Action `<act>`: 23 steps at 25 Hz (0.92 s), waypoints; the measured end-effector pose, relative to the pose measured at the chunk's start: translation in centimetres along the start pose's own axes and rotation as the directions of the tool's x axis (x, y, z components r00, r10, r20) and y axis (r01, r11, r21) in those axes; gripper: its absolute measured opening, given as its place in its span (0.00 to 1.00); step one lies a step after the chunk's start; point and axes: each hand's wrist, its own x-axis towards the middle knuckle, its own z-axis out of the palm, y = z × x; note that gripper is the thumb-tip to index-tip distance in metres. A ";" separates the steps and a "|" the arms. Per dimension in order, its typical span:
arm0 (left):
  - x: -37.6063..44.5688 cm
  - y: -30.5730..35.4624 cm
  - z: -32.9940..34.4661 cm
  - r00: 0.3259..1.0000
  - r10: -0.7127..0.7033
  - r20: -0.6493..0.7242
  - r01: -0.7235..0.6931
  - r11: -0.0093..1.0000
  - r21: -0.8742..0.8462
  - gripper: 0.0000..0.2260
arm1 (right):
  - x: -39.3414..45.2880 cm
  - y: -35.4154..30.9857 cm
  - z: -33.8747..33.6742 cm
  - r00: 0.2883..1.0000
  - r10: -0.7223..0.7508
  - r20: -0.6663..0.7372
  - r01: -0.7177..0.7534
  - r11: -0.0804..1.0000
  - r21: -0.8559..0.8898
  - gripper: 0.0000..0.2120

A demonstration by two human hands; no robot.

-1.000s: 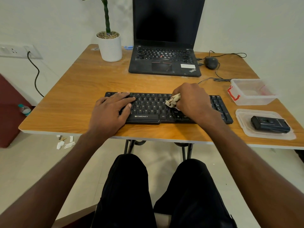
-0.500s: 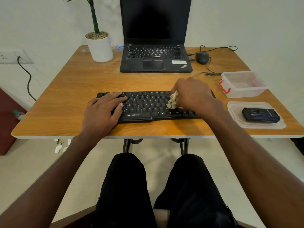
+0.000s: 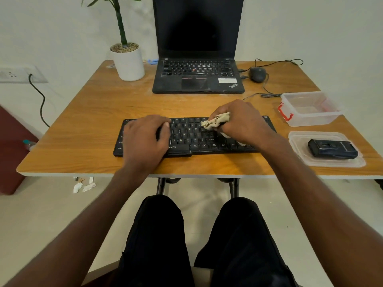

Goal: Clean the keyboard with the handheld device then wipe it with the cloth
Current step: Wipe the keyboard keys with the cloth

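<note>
**Cloth on the keys, left hand steadying the board**

The right hand (image 3: 242, 121) has its grip clenched round a crumpled beige cloth (image 3: 216, 122), pressing it on the upper rows of the black keyboard (image 3: 196, 137). The left hand (image 3: 145, 135) lies flat, its grip released, fingers straight on the keys well to the left of the cloth.

The cloth looks soft and light, so it should bunch easily; it is best held wadded in the fist, as here. The keyboard seems stiff, light and liable to slide on the worktop (image 3: 83, 125), hence the steadying palm.

The handheld device (image 3: 332, 149) rests in a clear lid (image 3: 302, 158) to the right of the cloth grip.

Both hands hide many keys, and the right fingertips cannot be seen under the cloth.
</note>
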 end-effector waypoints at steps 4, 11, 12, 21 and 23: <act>-0.6 2.0 2.5 0.993 0.075 0.094 -0.078 0.996 0.037 0.12 | -0.9 0.2 0.9 0.995 0.093 -0.027 -0.097 0.970 -0.223 0.14; -0.6 1.7 3.1 0.990 0.093 0.105 -0.105 0.987 0.120 0.13 | -1.3 -1.9 2.3 0.996 -0.018 0.085 0.028 0.992 -0.123 0.14; -0.7 1.7 3.2 0.990 0.092 0.108 -0.106 0.986 0.126 0.13 | -1.3 -1.7 2.3 0.997 0.002 0.081 0.011 0.987 -0.160 0.14; -0.7 1.8 3.1 0.989 0.073 0.126 -0.087 0.990 0.112 0.12 | -0.5 1.2 0.1 1.000 0.023 -0.001 -0.023 0.987 -0.157 0.15; -0.7 1.9 3.1 0.989 0.073 0.125 -0.087 0.990 0.112 0.11 | -0.8 2.0 0.8 0.994 0.092 -0.064 -0.102 0.979 -0.179 0.16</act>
